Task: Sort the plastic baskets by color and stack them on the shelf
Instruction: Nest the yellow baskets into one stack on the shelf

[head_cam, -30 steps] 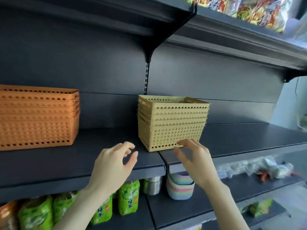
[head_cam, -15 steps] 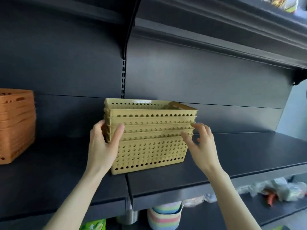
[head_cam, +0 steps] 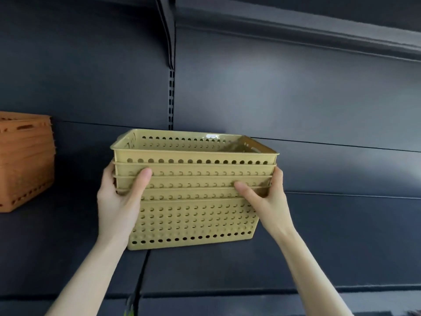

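Note:
A stack of several nested yellow perforated baskets (head_cam: 193, 201) stands on the dark shelf (head_cam: 319, 258), in the middle of the view. My left hand (head_cam: 118, 201) clasps the stack's left end, thumb across the front rims. On the right end my right hand (head_cam: 266, 201) grips it the same way, thumb on the front. A stack of orange baskets (head_cam: 25, 163) sits on the same shelf at the far left, partly cut off by the frame edge.
The shelf's dark back panel (head_cam: 296, 99) rises behind the baskets, with a slotted upright (head_cam: 171, 99) and a bracket above. An upper shelf edge (head_cam: 319, 30) overhangs. Bare shelf surface stretches to the right of the yellow stack.
Both hands rose from below the shelf edge and closed on the two ends of the yellow stack. The view moved closer and rightward, pushing the orange stack to the left edge.

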A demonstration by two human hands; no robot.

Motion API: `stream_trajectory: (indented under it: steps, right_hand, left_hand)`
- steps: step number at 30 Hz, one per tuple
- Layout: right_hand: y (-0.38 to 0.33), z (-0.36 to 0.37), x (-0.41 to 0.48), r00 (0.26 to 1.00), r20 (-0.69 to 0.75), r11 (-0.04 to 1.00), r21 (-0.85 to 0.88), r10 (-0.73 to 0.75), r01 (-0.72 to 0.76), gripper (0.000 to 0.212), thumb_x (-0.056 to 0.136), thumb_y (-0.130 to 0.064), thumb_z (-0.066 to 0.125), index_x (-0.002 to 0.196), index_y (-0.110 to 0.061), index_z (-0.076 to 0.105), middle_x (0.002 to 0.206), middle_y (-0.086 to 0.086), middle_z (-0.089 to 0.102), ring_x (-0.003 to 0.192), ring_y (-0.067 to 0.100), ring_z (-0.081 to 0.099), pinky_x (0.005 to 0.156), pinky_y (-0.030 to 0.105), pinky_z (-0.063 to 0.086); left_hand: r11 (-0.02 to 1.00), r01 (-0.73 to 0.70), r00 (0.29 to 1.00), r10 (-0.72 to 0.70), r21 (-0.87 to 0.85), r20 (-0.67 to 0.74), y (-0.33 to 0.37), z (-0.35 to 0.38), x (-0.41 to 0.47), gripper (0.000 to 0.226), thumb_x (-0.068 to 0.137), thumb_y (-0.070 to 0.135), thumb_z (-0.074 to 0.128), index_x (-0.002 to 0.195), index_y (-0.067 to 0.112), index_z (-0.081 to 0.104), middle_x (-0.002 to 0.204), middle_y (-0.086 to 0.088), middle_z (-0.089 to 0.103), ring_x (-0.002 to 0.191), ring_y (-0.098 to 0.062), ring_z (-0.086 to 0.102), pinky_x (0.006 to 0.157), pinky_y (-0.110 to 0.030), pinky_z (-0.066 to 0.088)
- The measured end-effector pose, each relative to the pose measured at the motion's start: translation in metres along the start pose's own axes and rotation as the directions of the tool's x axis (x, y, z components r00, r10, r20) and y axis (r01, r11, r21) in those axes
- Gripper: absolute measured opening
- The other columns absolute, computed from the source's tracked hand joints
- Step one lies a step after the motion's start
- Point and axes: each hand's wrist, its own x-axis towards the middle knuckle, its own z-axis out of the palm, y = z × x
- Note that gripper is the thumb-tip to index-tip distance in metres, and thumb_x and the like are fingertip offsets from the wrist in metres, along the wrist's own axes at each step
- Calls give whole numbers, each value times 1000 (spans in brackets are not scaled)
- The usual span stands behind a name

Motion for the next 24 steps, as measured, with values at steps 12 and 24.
stream_trajectory:
  steps: [12, 24]
  right_hand:
    - [19, -3, 6, 995, 65, 997, 29, -71, 69, 84, 68, -31, 81, 126, -41, 22, 121, -20, 54, 109, -7, 53, 82, 13, 47]
    - [-2, -11, -18, 998, 37, 998, 48, -50, 48, 93, 62, -30, 85, 133, -37, 26, 120, -18, 56, 113, 4, 54, 93, 46, 51]
  left_hand:
    - [985, -103, 993, 109, 138, -37, -7, 5, -11, 75, 69, 38, 66, 134, 14, 40, 111, 15, 59, 94, 12, 58, 76, -4, 44]
    - [965, -138, 990, 138, 225, 19, 12, -4, -36, 88, 65, 40, 72, 141, 23, 30, 117, 17, 54, 103, 9, 51, 89, -16, 39]
